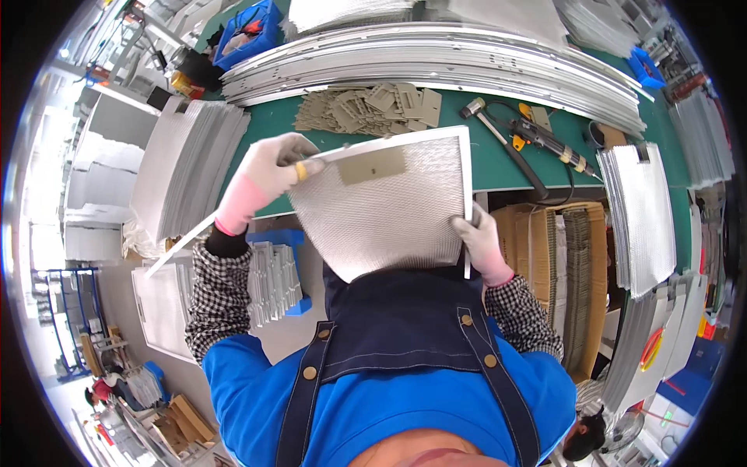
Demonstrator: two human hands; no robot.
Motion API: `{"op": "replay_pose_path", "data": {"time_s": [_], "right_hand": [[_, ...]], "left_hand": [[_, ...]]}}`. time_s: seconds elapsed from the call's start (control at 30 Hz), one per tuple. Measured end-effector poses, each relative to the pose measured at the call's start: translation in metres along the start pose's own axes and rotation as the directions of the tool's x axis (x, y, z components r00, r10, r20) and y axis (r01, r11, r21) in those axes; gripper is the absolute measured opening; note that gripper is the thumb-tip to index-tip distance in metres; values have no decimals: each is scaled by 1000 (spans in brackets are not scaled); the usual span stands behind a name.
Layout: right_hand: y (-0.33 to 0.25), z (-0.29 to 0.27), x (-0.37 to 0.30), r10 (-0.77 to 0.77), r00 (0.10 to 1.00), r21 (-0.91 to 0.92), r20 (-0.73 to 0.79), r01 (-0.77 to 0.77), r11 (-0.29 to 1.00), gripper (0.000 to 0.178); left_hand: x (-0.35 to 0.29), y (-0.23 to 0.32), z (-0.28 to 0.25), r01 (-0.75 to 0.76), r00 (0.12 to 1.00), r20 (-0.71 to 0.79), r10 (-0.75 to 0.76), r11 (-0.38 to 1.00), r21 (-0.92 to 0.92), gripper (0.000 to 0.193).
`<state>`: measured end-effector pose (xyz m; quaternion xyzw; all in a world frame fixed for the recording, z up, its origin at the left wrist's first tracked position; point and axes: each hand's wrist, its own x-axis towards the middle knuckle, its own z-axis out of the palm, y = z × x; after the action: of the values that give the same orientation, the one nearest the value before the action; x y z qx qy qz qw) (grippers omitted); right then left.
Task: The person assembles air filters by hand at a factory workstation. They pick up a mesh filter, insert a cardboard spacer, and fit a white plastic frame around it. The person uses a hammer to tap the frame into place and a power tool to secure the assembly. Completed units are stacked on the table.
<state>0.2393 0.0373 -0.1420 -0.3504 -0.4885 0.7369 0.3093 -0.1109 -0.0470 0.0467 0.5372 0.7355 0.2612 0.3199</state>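
Head view, panel: mesh panel [389,210] held up in front of my chest, above the near edge of the green desk [498,167]; a tan plate [372,165] sits near its top edge.
Head view, axis: the panel is tilted, top edge running from my left hand up to the right corner; one long side runs down to my right hand.
Head view, loose strip: a thin frame strip [183,245] slants down-left from under my left hand, past the panel's edge.
Head view, left hand [268,175]: gloved, at the upper-left corner; fingers [310,166] closed narrow, pinching the top rim.
Head view, right hand [481,241]: gloved, at the lower right edge; fingers curled tight around the side frame.
Head view, nearer hand: both are on the panel; the left is nearer the plate.
Head view, surroundings: mallet [502,136] and power driver [556,144] lie on the desk beyond the panel, well apart from both hands; a pile of tan plates [369,109] lies farther back.
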Motion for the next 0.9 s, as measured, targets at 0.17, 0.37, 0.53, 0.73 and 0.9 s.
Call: {"op": "replay_pose_path", "data": {"time_s": [0.17, 0.37, 0.53, 0.73, 0.9], "right_hand": [[-24, -4, 27, -237, 970, 115, -46, 241, 964, 32], [-75, 0, 60, -528, 846, 227, -69, 529, 818, 44], [-101, 2, 59, -569, 802, 370, -179, 591, 717, 52], [-107, -26, 40, -468, 811, 453, -351, 584, 673, 54], [-105, -38, 28, -559, 736, 179, -382, 652, 737, 59]], "left_hand": [[-17, 48, -38, -135, 988, -71, 139, 989, 59, 20], [5, 133, -79, -440, 869, -260, 421, 898, -19, 29], [31, 205, -73, -375, 915, -217, 340, 915, -149, 46], [75, 172, -1, -653, 741, -322, 589, 744, -143, 37], [70, 140, 35, -603, 780, -262, 569, 795, -67, 38]]}}
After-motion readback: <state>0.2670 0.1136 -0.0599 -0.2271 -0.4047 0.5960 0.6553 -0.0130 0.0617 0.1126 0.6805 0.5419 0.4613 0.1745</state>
